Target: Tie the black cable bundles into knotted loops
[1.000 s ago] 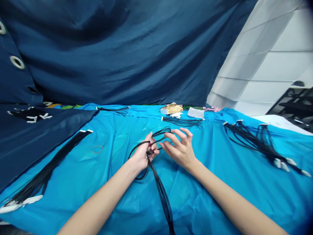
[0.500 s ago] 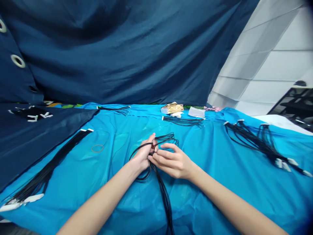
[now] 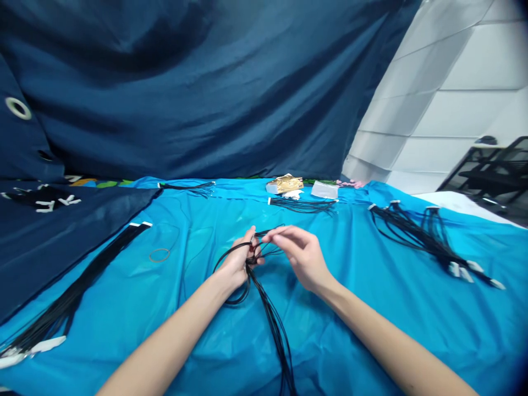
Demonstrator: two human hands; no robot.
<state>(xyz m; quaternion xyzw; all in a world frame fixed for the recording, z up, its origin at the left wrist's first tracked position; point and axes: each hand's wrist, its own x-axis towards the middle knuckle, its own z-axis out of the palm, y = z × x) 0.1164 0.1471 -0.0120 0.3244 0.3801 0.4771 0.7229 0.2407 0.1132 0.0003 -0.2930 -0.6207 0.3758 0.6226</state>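
Note:
In the middle of the head view, my left hand (image 3: 238,260) is closed round a bundle of thin black cables (image 3: 273,316). The bundle loops out on both sides of that hand, and its long tail hangs down to the bottom edge. My right hand (image 3: 303,254) is just to the right, with thumb and forefinger pinched together at the black strands coming out of the left hand. Something small and reddish-brown shows between the left fingers, too small to name. The cable ends inside the left hand are hidden.
A blue cloth (image 3: 198,341) covers the table. Black cable bundles with white connectors lie at left (image 3: 91,275), right (image 3: 429,239) and back (image 3: 303,205). A rubber band (image 3: 159,254) lies on the left. A gold packet (image 3: 285,183) and a clear plastic piece (image 3: 324,190) sit at the back.
My right hand has lifted from beside the left fingers to the strands above, now pinching there. My left hand keeps its hold on the cables. The whole view has shifted slightly.

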